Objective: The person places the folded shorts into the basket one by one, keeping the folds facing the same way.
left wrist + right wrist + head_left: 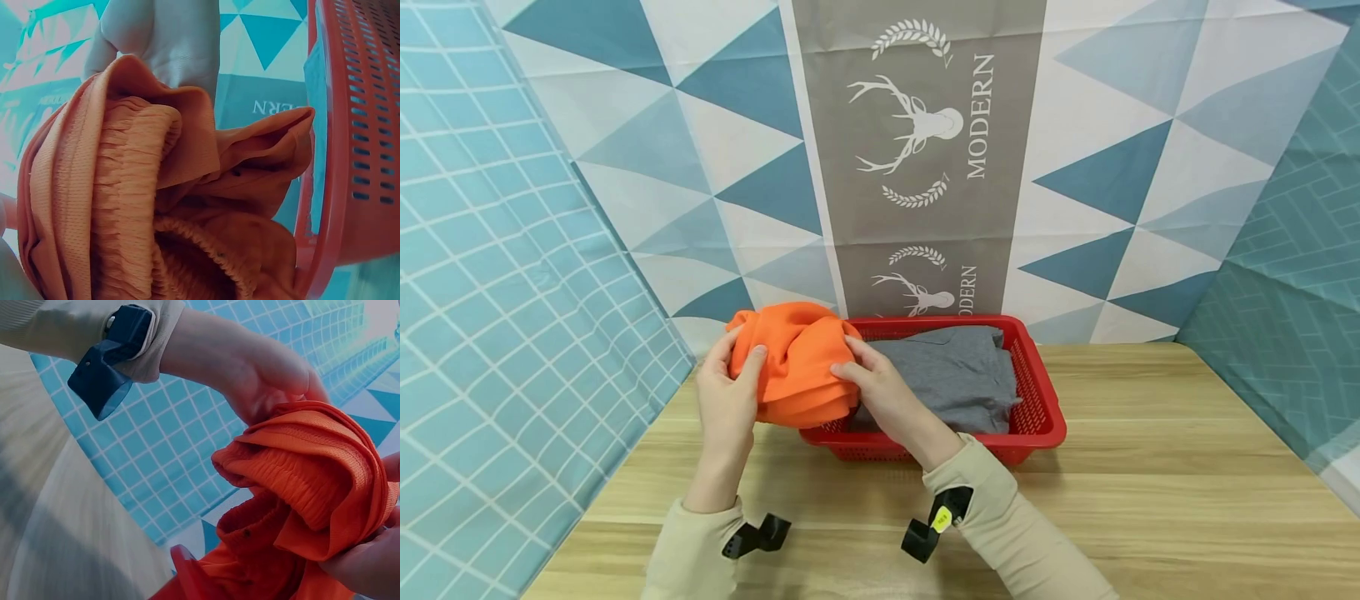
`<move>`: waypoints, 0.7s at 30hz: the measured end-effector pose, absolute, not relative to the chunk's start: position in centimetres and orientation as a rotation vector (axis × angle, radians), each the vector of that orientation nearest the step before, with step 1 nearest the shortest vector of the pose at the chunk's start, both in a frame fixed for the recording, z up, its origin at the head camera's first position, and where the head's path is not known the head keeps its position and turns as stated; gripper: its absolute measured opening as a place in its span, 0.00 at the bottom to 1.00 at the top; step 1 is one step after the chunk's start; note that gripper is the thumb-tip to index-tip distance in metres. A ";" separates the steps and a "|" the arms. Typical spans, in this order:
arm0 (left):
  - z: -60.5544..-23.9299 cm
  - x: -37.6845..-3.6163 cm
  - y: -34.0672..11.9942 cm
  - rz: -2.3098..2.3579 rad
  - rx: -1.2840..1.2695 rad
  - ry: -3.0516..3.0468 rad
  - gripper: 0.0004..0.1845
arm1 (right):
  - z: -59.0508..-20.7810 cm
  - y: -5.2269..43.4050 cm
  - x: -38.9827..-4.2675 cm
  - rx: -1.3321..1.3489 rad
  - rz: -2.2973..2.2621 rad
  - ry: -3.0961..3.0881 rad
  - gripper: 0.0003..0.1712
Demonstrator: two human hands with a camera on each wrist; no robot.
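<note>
Both hands hold a bunched orange garment [797, 362] over the left end of a red basket [1051, 404]. My left hand [730, 392] grips its left side, thumb on the near face. On the garment's right side, my right hand [887, 392] pinches the fabric between thumb and fingers. From the left wrist view, a gathered elastic band [128, 194] shows on the underside, with loose folds hanging beside it. The right wrist view shows the same gathered band, the left hand [269, 381] at the far side and the right hand [369, 562] at the near edge.
A grey folded cloth [947, 375] lies inside the perforated basket. The basket stands on a wood-grain table [1150, 450] against a patterned backdrop [925, 125]. A blue tiled-pattern sheet [497, 275] borders the left, and another sheet [1285, 275] the right.
</note>
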State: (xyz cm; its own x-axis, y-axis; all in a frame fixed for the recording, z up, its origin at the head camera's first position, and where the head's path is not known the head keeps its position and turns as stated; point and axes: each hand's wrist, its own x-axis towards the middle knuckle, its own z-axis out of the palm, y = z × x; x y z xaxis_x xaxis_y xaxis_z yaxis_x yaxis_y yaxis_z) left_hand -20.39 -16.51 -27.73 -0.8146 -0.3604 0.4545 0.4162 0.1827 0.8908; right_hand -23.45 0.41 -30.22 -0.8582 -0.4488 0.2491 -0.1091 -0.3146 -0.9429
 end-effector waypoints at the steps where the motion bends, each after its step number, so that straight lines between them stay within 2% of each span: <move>1: -27.7 -20.5 -16.4 -1.698 -0.054 -1.867 0.18 | -30.2 0.5 -23.5 -0.702 -2.279 1.685 0.31; 11: -27.6 -21.5 -14.3 -1.749 -0.133 -1.863 0.18 | -29.7 2.1 -24.0 -0.658 -2.341 1.667 0.25; 21: -27.1 -22.6 -12.5 -1.834 -0.268 -1.876 0.19 | -28.8 4.8 -24.6 -0.650 -2.376 1.712 0.27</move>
